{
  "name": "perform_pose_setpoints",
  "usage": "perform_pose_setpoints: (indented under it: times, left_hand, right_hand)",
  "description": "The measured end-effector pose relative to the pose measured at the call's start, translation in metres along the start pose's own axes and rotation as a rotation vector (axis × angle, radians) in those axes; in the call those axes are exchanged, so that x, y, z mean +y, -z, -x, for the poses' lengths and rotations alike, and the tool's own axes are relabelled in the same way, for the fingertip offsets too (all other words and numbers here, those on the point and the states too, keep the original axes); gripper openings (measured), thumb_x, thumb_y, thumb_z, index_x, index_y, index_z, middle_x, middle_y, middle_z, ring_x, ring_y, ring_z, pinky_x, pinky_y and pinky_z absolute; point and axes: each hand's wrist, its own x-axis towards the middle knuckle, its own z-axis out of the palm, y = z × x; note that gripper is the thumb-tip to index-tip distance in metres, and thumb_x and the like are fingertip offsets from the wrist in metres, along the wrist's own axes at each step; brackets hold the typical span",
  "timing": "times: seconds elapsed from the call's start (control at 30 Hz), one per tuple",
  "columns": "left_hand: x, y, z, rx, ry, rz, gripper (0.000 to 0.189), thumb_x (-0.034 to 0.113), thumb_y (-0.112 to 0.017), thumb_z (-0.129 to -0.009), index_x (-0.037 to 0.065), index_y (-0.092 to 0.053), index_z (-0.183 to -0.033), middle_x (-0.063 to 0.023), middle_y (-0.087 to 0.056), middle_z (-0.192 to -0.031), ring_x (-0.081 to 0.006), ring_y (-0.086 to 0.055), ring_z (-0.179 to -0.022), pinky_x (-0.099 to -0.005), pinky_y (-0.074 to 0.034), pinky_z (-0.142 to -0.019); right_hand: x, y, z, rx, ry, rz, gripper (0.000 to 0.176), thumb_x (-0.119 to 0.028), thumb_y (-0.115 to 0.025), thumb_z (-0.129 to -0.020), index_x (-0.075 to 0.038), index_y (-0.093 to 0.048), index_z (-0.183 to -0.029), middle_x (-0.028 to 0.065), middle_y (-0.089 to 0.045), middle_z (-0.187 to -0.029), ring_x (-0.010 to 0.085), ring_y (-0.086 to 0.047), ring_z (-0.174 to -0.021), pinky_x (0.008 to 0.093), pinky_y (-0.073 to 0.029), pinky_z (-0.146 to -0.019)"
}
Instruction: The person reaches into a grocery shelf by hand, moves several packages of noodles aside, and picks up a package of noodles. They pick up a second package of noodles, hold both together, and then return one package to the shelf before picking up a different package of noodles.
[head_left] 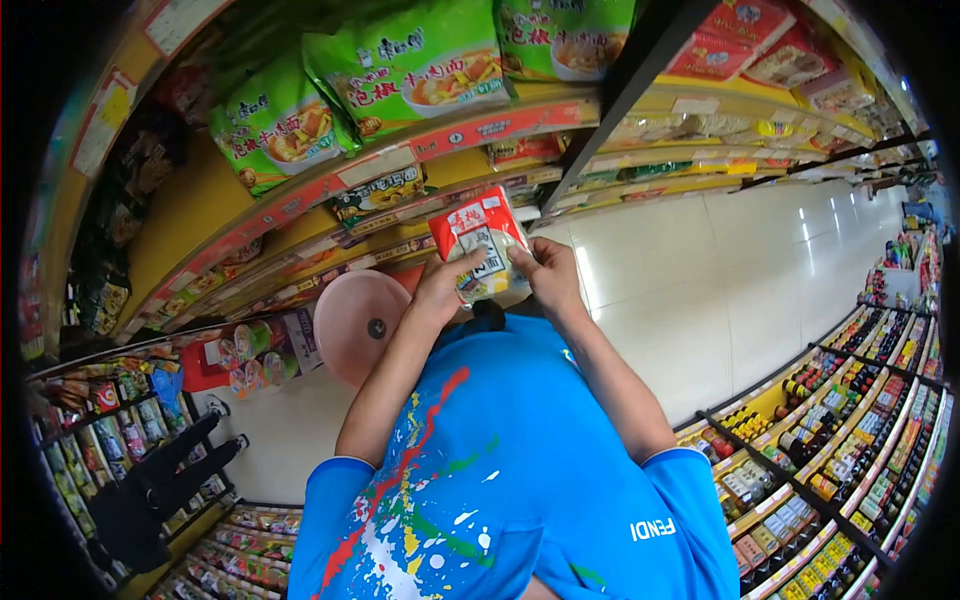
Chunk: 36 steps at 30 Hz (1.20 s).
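A red and white noodle packet [480,235] with a clear lower part is held up in front of my chest. My left hand [440,287] grips its lower left edge, with the thumb lying across the front. On the other side, my right hand [548,272] holds the lower right edge, its thumb also on the front. Both hands are closed on the packet; the fingers behind it are hidden. Just beyond the packet runs a shelf [400,158] with large green instant noodle bags [408,75] on top.
A pink round plastic basin or stool [350,345] stands by my left forearm. Cup noodles [255,350] are stacked beyond it. A person in dark clothes [165,480] is at lower left. Bottle-filled shelves [830,450] line the right, across the pale tiled floor [680,290].
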Motion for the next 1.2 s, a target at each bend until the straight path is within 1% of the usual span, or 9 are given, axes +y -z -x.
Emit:
perform_pose_setpoints:
  times: [0.17, 0.23, 0.47, 0.6, 0.7, 0.77, 1.0, 1.13, 1.2]
  left_hand:
    - [-0.003, 0.030, -0.002, 0.022, -0.125, -0.013, 0.031, 0.000, -0.064, -0.076, 0.002, -0.057, -0.105, -0.0084, -0.063, -0.096, -0.0202, -0.062, -0.085, -0.0338, -0.051, -0.077]
    - [-0.004, 0.045, 0.002, 0.124, -0.085, -0.084, 0.031, 0.001, -0.064, -0.076, 0.002, -0.056, -0.106, -0.0085, -0.063, -0.096, -0.0199, -0.062, -0.086, -0.0331, -0.051, -0.077]
    - [-0.006, 0.070, 0.035, 0.178, 0.010, -0.253, 0.033, 0.003, -0.065, -0.077, 0.001, -0.054, -0.107, -0.0091, -0.062, -0.098, -0.0194, -0.062, -0.087, -0.0321, -0.050, -0.078]
    - [-0.005, 0.073, 0.045, 0.293, 0.028, -0.308, 0.033, 0.004, -0.064, -0.077, 0.001, -0.054, -0.108, -0.0091, -0.062, -0.098, -0.0202, -0.062, -0.088, -0.0327, -0.050, -0.079]
    - [0.001, 0.070, 0.054, 0.311, 0.045, -0.261, 0.031, 0.004, -0.063, -0.079, 0.000, -0.054, -0.108, -0.0102, -0.062, -0.098, -0.0214, -0.062, -0.089, -0.0346, -0.050, -0.080]
    - [0.005, 0.065, 0.061, 0.320, 0.064, -0.276, 0.031, 0.004, -0.062, -0.079, 0.000, -0.053, -0.109, -0.0109, -0.062, -0.098, -0.0222, -0.062, -0.090, -0.0355, -0.051, -0.080]
    - [0.003, 0.076, 0.069, 0.319, 0.035, -0.299, 0.034, 0.004, -0.061, -0.080, -0.001, -0.050, -0.112, -0.0133, -0.061, -0.101, -0.0241, -0.062, -0.092, -0.0382, -0.051, -0.081]
    - [0.003, 0.071, 0.073, 0.346, 0.036, -0.291, 0.035, 0.005, -0.061, -0.080, -0.001, -0.050, -0.112, -0.0140, -0.061, -0.102, -0.0250, -0.062, -0.091, -0.0389, -0.053, -0.079]
    - [0.005, 0.065, 0.075, 0.343, 0.037, -0.297, 0.035, 0.006, -0.062, -0.080, -0.001, -0.050, -0.112, -0.0139, -0.061, -0.102, -0.0259, -0.063, -0.090, -0.0390, -0.054, -0.077]
  right_hand:
    - [-0.010, -0.010, -0.013, -0.134, -0.123, 0.120, 0.027, -0.023, -0.058, -0.087, 0.003, -0.063, -0.083, 0.0008, -0.061, -0.070, 0.0056, -0.049, -0.061, 0.0215, -0.039, -0.056]
    - [0.005, -0.019, -0.039, -0.037, 0.031, -0.014, 0.030, -0.025, -0.059, -0.086, 0.004, -0.063, -0.081, 0.0021, -0.058, -0.063, 0.0066, -0.048, -0.056, 0.0241, -0.038, -0.050]
    - [0.031, -0.050, -0.135, 0.163, 0.194, -0.121, 0.030, -0.014, -0.059, -0.075, 0.005, -0.061, -0.099, 0.0159, -0.065, -0.078, 0.0218, -0.062, -0.069, 0.0345, -0.048, -0.069]
    - [-0.002, -0.067, -0.145, 0.051, 0.007, -0.337, 0.030, -0.011, -0.054, -0.075, 0.005, -0.060, -0.100, 0.0151, -0.063, -0.080, 0.0249, -0.061, -0.073, 0.0355, -0.048, -0.070]
    - [0.003, -0.089, -0.175, 0.050, -0.162, -0.634, 0.022, -0.006, -0.055, -0.079, 0.003, -0.057, -0.099, 0.0110, -0.062, -0.085, 0.0182, -0.057, -0.067, 0.0305, -0.045, -0.059]
    - [-0.006, -0.102, -0.181, 0.288, -0.295, -1.040, 0.020, -0.005, -0.052, -0.079, -0.002, -0.055, -0.099, 0.0089, -0.060, -0.085, 0.0173, -0.055, -0.068, 0.0320, -0.043, -0.056]
    - [-0.015, -0.124, -0.202, 0.554, -0.335, -1.325, 0.028, -0.008, -0.053, -0.079, -0.004, -0.050, -0.106, 0.0076, -0.059, -0.094, 0.0176, -0.057, -0.081, 0.0340, -0.047, -0.063]
    - [-0.006, -0.137, -0.222, 0.464, -0.152, -1.273, 0.027, -0.013, -0.049, -0.084, -0.003, -0.049, -0.109, 0.0089, -0.059, -0.098, 0.0182, -0.058, -0.087, 0.0339, -0.049, -0.068]
    - [-0.003, -0.137, -0.235, 0.212, -0.037, -1.399, 0.029, -0.020, -0.046, -0.088, -0.004, -0.050, -0.111, 0.0093, -0.059, -0.101, 0.0192, -0.059, -0.091, 0.0329, -0.050, -0.070]
